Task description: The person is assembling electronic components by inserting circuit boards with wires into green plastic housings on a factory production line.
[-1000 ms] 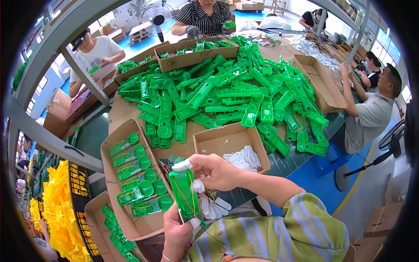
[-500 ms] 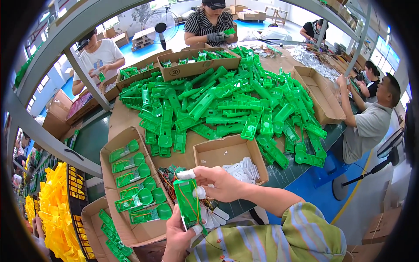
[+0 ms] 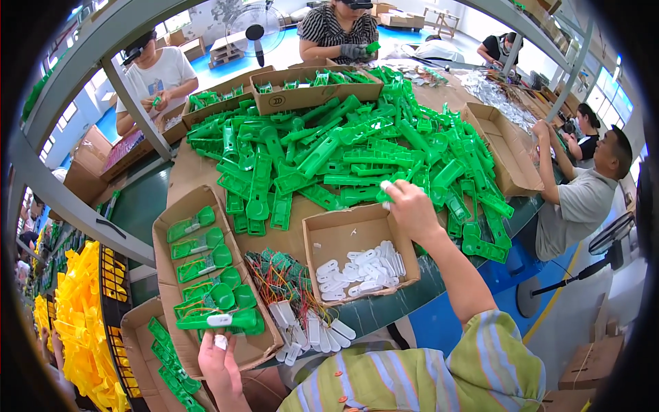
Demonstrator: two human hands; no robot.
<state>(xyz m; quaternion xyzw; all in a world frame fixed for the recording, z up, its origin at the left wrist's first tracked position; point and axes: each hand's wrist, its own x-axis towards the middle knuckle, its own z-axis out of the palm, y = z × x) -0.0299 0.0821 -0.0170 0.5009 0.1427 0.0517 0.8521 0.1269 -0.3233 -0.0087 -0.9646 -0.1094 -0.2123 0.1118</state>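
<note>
My left hand (image 3: pixel 221 364) is at the near end of a long cardboard box. Its fingers are closed on the near edge of a green plastic housing (image 3: pixel 246 320) with a white oval piece (image 3: pixel 220 320) on its side. Several green housings with wires (image 3: pixel 206 270) lie in rows in that box. Over the near edge of a big pile of green housings (image 3: pixel 357 154) is my right hand (image 3: pixel 415 213). White coverings wrap its fingertips, which pinch a bit of green housing (image 3: pixel 382 196), mostly hidden by the hand.
A cardboard tray (image 3: pixel 316 237) holds white oval pieces (image 3: pixel 367 268). Wired circuit boards (image 3: pixel 281 271) and white wired parts (image 3: pixel 319 333) lie beside it. A second box of green parts (image 3: pixel 130 329) stands lower left, near yellow parts (image 3: pixel 86 316). Metal posts (image 3: pixel 137 110) frame the table; co-workers sit around it.
My hands have parted. The left has carried the wired green housing down to the long box; the right has moved up and right to the pile.
</note>
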